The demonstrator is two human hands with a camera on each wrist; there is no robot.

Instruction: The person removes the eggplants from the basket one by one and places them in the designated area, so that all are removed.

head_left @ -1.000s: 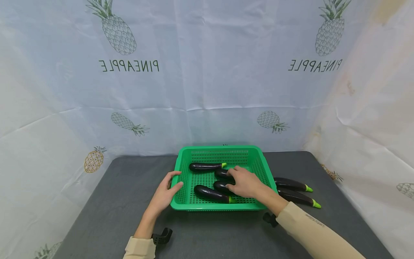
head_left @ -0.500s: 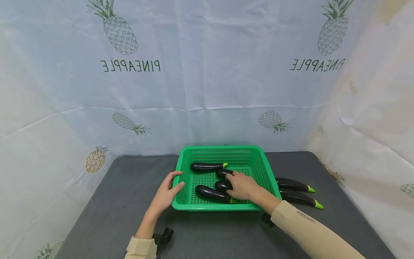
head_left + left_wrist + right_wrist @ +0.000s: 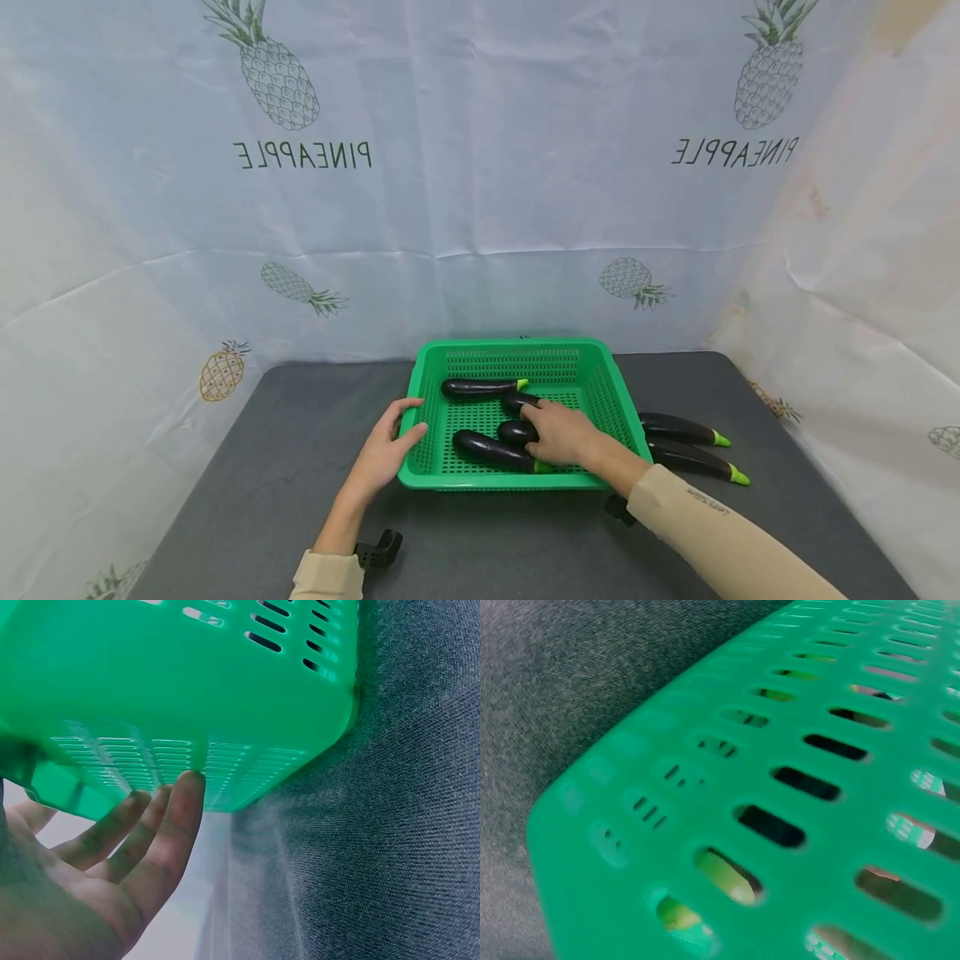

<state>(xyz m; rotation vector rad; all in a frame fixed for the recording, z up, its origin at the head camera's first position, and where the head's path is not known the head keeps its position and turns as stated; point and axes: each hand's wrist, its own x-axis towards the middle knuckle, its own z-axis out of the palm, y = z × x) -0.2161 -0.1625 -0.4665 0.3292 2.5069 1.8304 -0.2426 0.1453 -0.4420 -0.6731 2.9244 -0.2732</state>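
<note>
A green slotted basket [image 3: 510, 343] stands mid-table on a grey mat. Several dark eggplants lie in it: one at the back [image 3: 480, 387], one along the front [image 3: 491, 450], and two in the middle. My right hand [image 3: 562, 433] reaches over the basket's right wall, and its fingers and thumb curl round a middle eggplant [image 3: 516, 431]. My left hand [image 3: 386, 450] rests against the basket's left wall with its thumb on the rim. In the left wrist view, its straight fingers [image 3: 169, 825] touch the basket wall [image 3: 187, 690]. The right wrist view shows only the basket wall [image 3: 795, 742] from outside.
Two more eggplants [image 3: 678, 428] [image 3: 693, 461] lie on the mat right of the basket. A pineapple-print cloth [image 3: 480, 167] hangs behind and at both sides. Black wrist mounts [image 3: 378, 550] sit below the forearms. Bare mat [image 3: 262, 433] lies left of the basket.
My right hand has drawn slightly left and nearer over the middle eggplants. It has hardly moved in the last half second. The left hand stays on the basket.
</note>
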